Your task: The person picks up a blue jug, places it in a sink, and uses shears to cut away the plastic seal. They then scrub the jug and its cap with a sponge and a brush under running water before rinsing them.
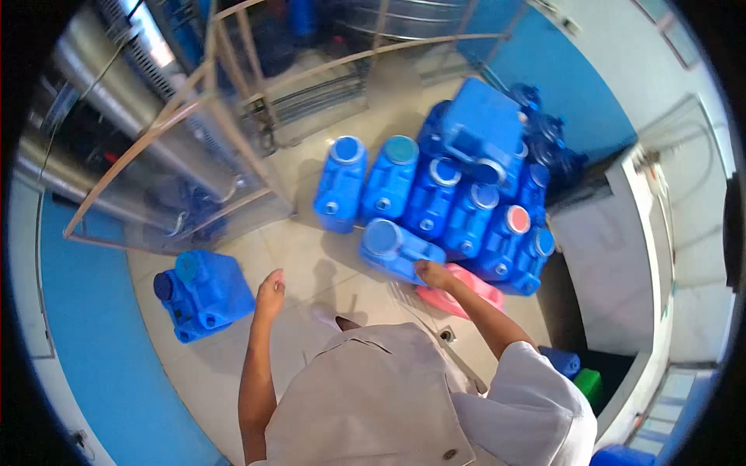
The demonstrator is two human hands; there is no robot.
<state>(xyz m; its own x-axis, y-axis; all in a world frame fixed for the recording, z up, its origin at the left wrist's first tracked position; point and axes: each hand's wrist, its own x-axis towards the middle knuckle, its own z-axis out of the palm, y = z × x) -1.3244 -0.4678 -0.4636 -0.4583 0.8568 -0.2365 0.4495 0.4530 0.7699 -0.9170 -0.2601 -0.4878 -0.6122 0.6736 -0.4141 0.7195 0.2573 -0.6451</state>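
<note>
A blue plastic jerrycan (pixel 395 250) with a wide round cap hangs or stands tilted in front of the grouped cans. My right hand (pixel 434 274) is closed on its handle end, just above a pink basin (pixel 458 293). My left hand (pixel 270 291) is held out over the tiled floor, fingers curled together, with nothing visible in it. Nearest to that hand are two blue jerrycans (pixel 221 287) standing at the left, one with a teal cap. Whether the gripped can touches the floor is hard to tell.
Several blue jerrycans (pixel 339 186) stand grouped ahead, one lying on top (pixel 475 116). Dark blue water bottles (pixel 548 136) sit behind them. A framed clear barrier (pixel 233 163) runs along the left and back. A white ledge (pixel 610 272) borders the right. A floor drain (pixel 446 334) lies near my feet.
</note>
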